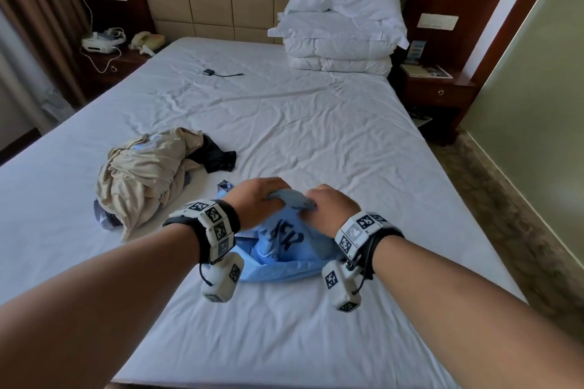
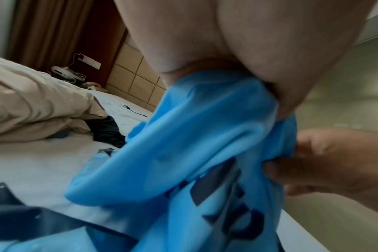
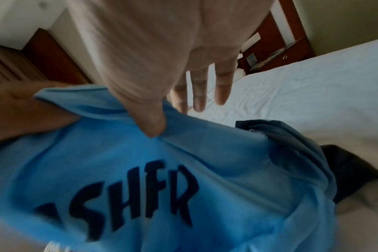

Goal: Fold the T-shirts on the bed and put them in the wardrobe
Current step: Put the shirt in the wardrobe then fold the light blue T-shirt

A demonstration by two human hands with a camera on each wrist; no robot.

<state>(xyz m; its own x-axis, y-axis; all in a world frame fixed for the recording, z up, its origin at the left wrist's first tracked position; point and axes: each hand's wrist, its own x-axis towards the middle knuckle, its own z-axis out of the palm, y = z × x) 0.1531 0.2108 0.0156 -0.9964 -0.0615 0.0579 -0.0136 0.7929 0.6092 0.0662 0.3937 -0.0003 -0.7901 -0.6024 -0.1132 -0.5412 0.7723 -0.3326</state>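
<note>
A light blue T-shirt with dark letters lies bunched on the white bed in front of me. My left hand grips its top edge, the fabric hanging from my fist in the left wrist view, blue T-shirt. My right hand pinches the same edge close beside the left. In the right wrist view the thumb presses into the blue T-shirt while the other fingers stick out straight. A crumpled beige T-shirt lies heaped to the left on dark garments.
Stacked pillows and a folded duvet sit at the bed's head on the right. A small black device with a cable lies mid-bed. Nightstands stand at the left and right. Carpeted floor runs along the bed's right side.
</note>
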